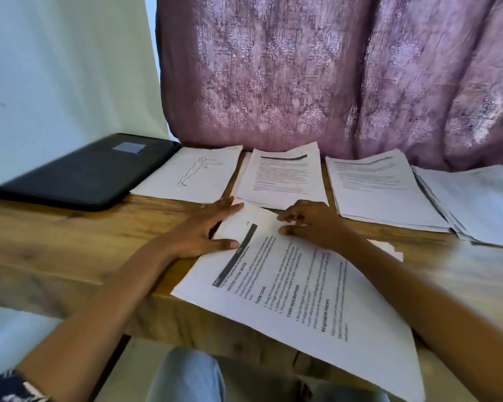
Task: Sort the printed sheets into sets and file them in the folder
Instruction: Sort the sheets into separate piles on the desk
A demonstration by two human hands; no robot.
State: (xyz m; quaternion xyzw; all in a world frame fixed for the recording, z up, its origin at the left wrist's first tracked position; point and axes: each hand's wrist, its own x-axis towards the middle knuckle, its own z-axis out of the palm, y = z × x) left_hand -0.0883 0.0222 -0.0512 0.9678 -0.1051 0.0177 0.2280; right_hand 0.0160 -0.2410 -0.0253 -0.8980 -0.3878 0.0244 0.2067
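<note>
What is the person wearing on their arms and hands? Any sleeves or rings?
Both forearms are bare down to the left hand and right hand. Only the left arm shows a sleeve, up by the elbow: dark blue with a white pattern. No watch or bracelet shows on either wrist. Rings are too blurry to tell.

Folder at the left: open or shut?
Shut: the black folder lies flat, its cover down and edges meeting.

Wooden table (70, 242) w/ folder & paper piles.
Black folder (87, 172) was set far L; figure-drawing pile (192, 175), mid text pile (285, 178), R text pile (381, 190) & fanned stack (482, 204) were ranged along the back; printed sheet (317, 300) was laid nearest, overhanging the front edge.
</note>
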